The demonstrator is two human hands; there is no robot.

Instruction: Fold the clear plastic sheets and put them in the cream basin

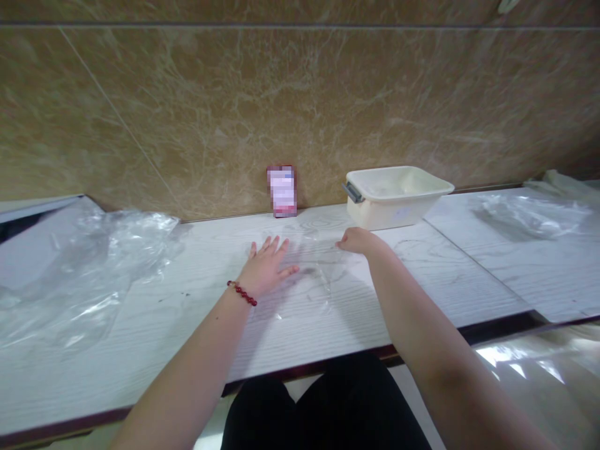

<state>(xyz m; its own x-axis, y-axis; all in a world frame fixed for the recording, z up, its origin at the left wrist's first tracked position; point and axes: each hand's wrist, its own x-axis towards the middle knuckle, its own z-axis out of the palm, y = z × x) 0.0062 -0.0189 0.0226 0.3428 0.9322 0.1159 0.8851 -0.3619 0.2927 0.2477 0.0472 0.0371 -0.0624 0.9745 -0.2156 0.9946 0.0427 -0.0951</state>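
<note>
While clear plastic sheet [312, 275] lies mostly flat on white table [164, 325], smoothing looks part done; wrinkles left near centre, by my read. L hand [266, 269]: fingers spread, palm down, pressing sheet's left side, nothing grasped. R hand [357, 240]: fingers curled, seems pinching sheet's far right edge, can't confirm. Tub [398, 197] just beyond R hand, apart.
</note>
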